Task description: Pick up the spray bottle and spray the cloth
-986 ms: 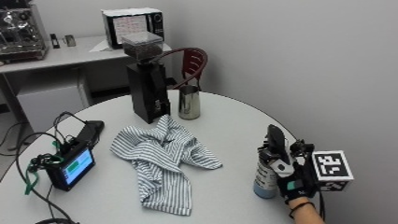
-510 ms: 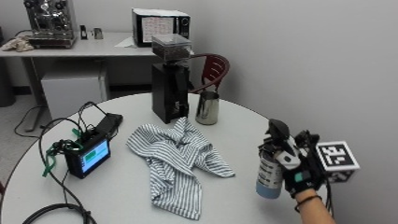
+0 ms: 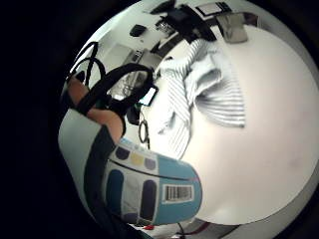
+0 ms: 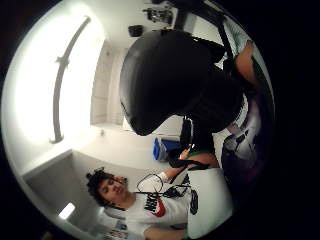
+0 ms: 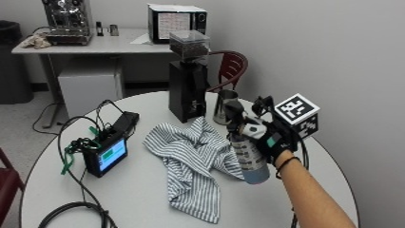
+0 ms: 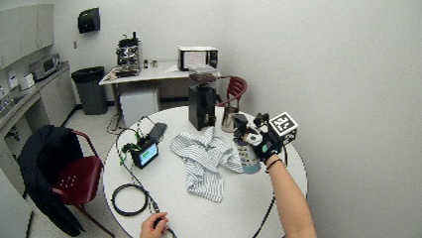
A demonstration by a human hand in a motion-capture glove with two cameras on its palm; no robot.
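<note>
Gripping the spray bottle (image 5: 248, 156), your gloved right hand (image 5: 276, 137) has its fingers curled round the upper body and neck, forearm reaching in from the near right edge of the table (image 5: 76, 199). You hold the bottle lifted, tilted a little, its black head toward the striped cloth (image 5: 190, 161). The little-finger palm view shows the bottle's label close against your palm and the cloth beyond it on the tabletop.

The cloth lies crumpled mid-table, just beside the bottle's base. A steel cup (image 5: 224, 106) and a black grinder (image 5: 188, 78) stand behind it. A small screen device (image 5: 105, 155) with cables sits well to the cloth's far side. Bare tabletop lies between your arm and the near edge.

Round white table in a pale-walled room; a side bench (image 5: 95, 45) against the far wall carries an espresso machine (image 5: 65, 21).
</note>
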